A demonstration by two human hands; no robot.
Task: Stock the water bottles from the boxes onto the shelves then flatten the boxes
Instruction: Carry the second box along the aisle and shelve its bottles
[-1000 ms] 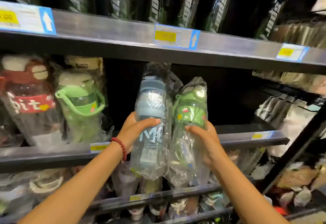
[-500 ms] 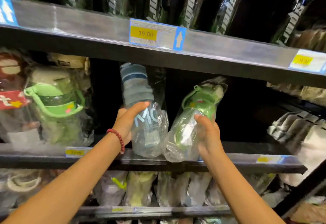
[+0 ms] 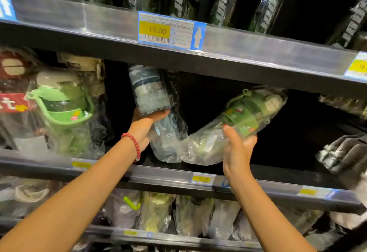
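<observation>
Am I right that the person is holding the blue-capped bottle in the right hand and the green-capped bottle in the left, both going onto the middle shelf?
Not quite: the hands are swapped. In the head view the left hand grips the blue-capped bottle, and the right hand grips the green-capped bottle. Both are indeed at the middle shelf.

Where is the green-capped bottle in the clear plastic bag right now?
In the head view, the green-capped bottle in its clear plastic bag is right of centre, tilted, gripped by the right hand, beside the blue-capped bagged bottle.
</observation>
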